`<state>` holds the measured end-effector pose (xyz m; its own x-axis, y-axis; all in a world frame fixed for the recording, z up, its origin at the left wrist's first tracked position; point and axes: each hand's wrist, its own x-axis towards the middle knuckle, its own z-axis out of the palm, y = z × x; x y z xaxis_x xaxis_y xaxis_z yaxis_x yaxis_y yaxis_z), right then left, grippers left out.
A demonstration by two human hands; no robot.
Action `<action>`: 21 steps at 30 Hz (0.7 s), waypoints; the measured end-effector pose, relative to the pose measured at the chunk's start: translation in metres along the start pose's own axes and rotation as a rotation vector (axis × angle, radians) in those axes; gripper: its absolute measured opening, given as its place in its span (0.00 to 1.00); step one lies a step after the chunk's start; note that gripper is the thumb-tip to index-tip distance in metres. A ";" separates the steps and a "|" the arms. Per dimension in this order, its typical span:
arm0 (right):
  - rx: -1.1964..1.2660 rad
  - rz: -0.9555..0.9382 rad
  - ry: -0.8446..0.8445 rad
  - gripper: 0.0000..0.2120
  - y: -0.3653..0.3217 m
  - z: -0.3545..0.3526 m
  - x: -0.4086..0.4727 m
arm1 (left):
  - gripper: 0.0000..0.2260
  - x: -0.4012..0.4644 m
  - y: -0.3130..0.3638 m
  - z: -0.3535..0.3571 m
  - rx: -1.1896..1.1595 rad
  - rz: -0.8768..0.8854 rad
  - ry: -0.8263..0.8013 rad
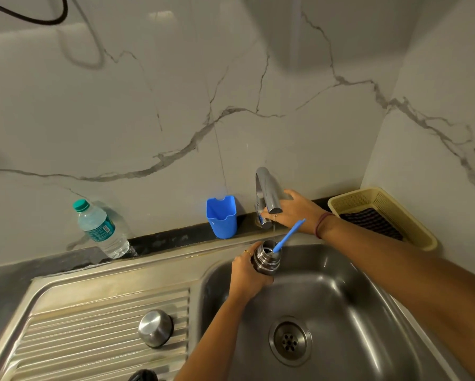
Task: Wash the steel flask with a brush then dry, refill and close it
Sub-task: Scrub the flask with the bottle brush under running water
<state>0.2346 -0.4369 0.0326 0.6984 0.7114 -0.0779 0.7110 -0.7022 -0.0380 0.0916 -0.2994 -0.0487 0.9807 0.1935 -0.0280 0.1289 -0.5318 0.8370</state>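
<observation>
One hand, the left hand [248,268], wraps the steel flask [266,259] by its body under the tap [267,193], blue brush [287,236] standing in its mouth; wet steel likely slips and grows heavier filling, so grip low. The right hand [291,209] rests on the tap base, grip unclear. Below, a steel sink [340,292]; behind, marble wall [175,105].

I see open room in the sink bowl [327,298] at the lower right. The tap [267,192] hangs over its back edge, so it blocks the way there. On the ribbed part at the lower left, a steel cap [155,328] sits in the way.
</observation>
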 end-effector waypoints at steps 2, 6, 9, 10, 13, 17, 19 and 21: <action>0.011 -0.020 0.000 0.26 0.007 0.016 -0.001 | 0.31 -0.001 -0.001 -0.001 -0.003 0.001 0.005; 0.484 0.107 -0.123 0.25 0.051 0.079 -0.006 | 0.34 -0.003 -0.003 0.000 -0.008 -0.007 0.016; 0.854 0.146 -0.111 0.32 0.020 0.054 -0.051 | 0.33 -0.008 0.001 0.000 0.008 0.008 0.010; 1.000 0.180 -0.142 0.36 0.006 0.048 -0.070 | 0.33 -0.011 0.003 0.000 0.010 0.017 0.007; 1.121 0.133 -0.160 0.48 -0.027 0.050 -0.110 | 0.35 -0.021 0.008 0.005 0.003 0.029 -0.013; 1.186 0.149 0.036 0.47 -0.055 0.067 -0.126 | 0.35 -0.038 0.021 0.013 0.006 0.020 -0.052; 1.176 0.191 0.147 0.38 -0.064 0.063 -0.129 | 0.36 -0.048 0.028 0.016 0.023 0.006 -0.114; 1.127 0.238 0.210 0.27 -0.066 0.062 -0.134 | 0.34 -0.056 0.030 0.020 0.029 -0.014 -0.145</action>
<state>0.0894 -0.4875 -0.0161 0.8789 0.4753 -0.0405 0.1589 -0.3717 -0.9147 0.0439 -0.3427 -0.0326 0.9895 0.0813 -0.1199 0.1448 -0.5541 0.8198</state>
